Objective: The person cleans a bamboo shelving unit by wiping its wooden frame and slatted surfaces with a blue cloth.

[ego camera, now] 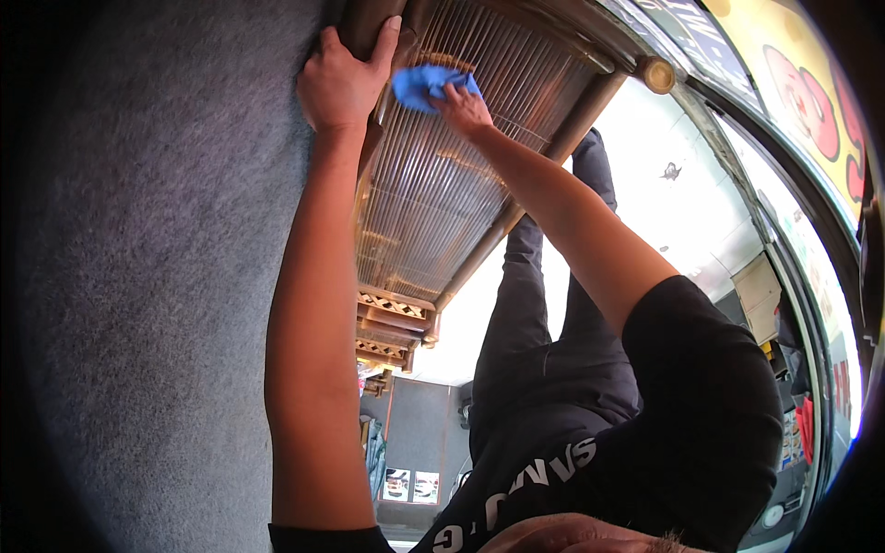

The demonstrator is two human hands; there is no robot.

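Note:
My right hand (464,109) presses a bunched blue cloth (423,88) onto the slatted seat of a bamboo bench (442,180). The cloth is slightly blurred, and part of it sticks out flat past my fingers. At the top of the view my left hand (343,79) is wrapped around a thick dark bamboo pole (370,27) at the bench's wall side. The thumb lies along one side of the pole and the fingers go over the other, where they are partly hidden. The slats under the cloth look glossy.
A grey textured wall (152,242) runs close along the left. The bench's front bamboo rail (477,256) borders a bright tiled floor (664,193), where my legs stand. More bamboo furniture (387,345) with lattice panels is lower down. A glass window front (774,131) curves along the right.

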